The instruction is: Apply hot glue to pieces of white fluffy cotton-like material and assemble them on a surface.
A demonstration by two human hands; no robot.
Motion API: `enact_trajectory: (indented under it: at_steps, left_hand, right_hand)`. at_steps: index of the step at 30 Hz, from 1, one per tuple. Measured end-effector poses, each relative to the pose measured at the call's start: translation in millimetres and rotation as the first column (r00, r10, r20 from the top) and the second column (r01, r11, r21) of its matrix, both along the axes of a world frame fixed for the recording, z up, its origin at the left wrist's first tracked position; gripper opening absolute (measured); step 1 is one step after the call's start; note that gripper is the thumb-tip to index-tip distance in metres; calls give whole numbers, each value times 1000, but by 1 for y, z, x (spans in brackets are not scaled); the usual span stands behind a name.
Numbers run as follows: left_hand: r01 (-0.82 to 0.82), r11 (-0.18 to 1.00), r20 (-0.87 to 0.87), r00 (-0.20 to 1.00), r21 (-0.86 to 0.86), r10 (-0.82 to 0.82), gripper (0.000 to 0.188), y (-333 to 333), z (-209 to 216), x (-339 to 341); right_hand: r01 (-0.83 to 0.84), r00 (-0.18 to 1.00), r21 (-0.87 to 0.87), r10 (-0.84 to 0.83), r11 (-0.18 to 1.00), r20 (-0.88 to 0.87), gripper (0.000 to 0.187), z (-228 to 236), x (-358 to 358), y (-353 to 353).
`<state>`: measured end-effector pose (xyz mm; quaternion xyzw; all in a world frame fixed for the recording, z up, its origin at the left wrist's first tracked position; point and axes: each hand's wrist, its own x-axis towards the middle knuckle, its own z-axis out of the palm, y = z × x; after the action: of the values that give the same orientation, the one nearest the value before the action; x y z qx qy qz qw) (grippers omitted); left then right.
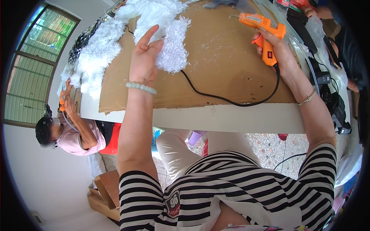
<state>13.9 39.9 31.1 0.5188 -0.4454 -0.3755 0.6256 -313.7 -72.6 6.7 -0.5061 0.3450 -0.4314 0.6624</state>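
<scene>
An orange glue gun [266, 32] is in my right hand [275, 44], my fingers wrapped round its handle. Its nozzle points left, above the cardboard [227, 57]. From its handle a black cord [231, 102] curves left and passes beneath a shaggy white piece [175, 48]. My left hand [144, 56], with a pale bead bracelet [141, 88] at the wrist, is at the left edge of that white piece. One finger is stretched out and another digit stands apart from it, touching the white strands. My remaining fingers are hidden.
More shaggy white material [98, 50] covers the table's left side. Another person [79, 133] at the left holds an orange tool [62, 101]. Black adapters and cables [335, 109] line the right edge, near another person's arm. Open cardboard boxes [106, 192] stand at lower left.
</scene>
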Motion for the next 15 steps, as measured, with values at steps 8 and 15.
enact_trajectory:
  at_steps: [8,15]
  left_hand:
    - [95,991,-130,986,-93,-106,49,37,-9,2]
    - [-205,978,-105,974,-26,202,47,76,-11,63]
  right_hand:
    - [-21,1000,4,21,1000,-12,29,-3,-3,-4]
    - [-22,999,-1,22,1000,26,26,-6,-4,-4]
